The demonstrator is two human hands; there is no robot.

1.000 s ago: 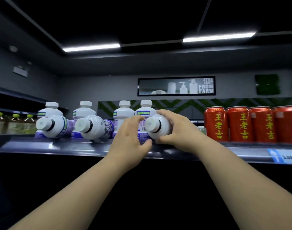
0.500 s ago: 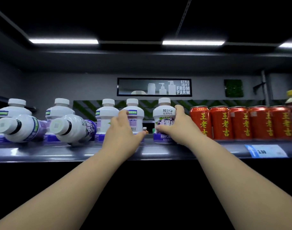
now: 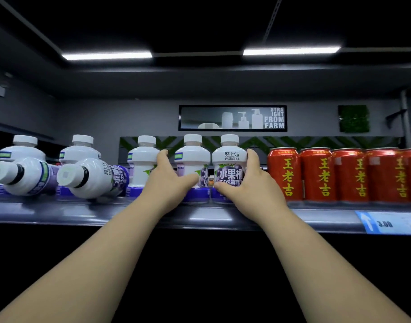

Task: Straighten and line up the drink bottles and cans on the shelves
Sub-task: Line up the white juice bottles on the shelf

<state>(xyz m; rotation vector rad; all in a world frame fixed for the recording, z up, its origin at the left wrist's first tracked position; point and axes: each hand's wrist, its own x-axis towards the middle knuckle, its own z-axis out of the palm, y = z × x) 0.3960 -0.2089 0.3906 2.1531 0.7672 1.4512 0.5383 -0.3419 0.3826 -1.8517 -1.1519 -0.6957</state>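
Bottle point(image 3: 230, 159) righted, in right hand point(image 3: 252, 185) grip (left hand point(image 3: 168, 183) grips neighbour point(image 3: 192, 157))

Bottle point(image 3: 229, 159): smooth, glossy white plastic body, with a purple label band of glossy printed film. Caps point(image 3: 229, 139): white plastic, matt. Cans point(image 3: 284, 173): metal, glossy red coating with yellow print. Shelf point(image 3: 59, 213): smooth, dark, semi-gloss, reflective surface. Tag point(image 3: 391, 223): glossy print; paper or plastic cannot be told.

- Right hand point(image 3: 251, 185) grips upright grape bottle point(image 3: 229, 157), label facing near.
- Left hand point(image 3: 169, 180) grips next bottle point(image 3: 192, 155), just left of it.
- Further left: two tipped bottles point(image 3: 94, 178) lie on their sides.
- Right: red cans point(image 3: 316, 173) upright in a row on shelf point(image 3: 59, 213).
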